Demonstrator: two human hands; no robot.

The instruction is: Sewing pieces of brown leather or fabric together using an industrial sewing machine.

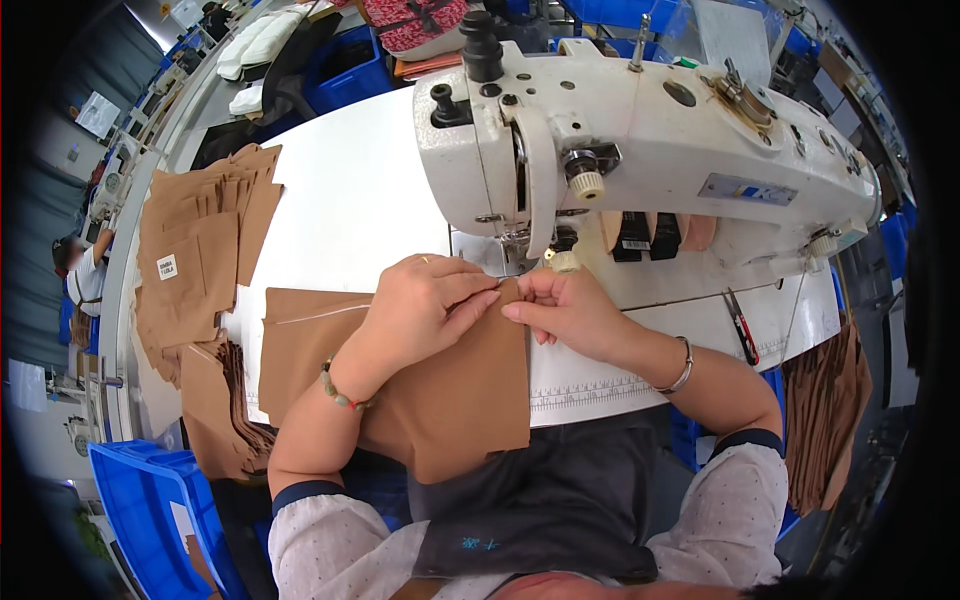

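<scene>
A brown fabric piece (pixel 450 400) lies over the white table's front edge and hangs toward my lap. Its top right corner is close to the needle area of a white sewing machine (pixel 640 130). My left hand (pixel 425 305) rests on the fabric, with thumb and fingers pinched together at that corner. Just right of it, my right hand (pixel 565 310) pinches the same corner between thumb and fingers. The fingertips partly hide the edge they hold. A pale line runs along the fabric's upper left part.
Stacked brown fabric pieces (pixel 200 230) lie at the left, one with a white label. Red-handled snips (pixel 742 328) lie on the table (pixel 340 190) at the right. More brown pieces (pixel 825 420) hang at the far right. A blue crate (pixel 165 510) stands lower left. Another person works far left.
</scene>
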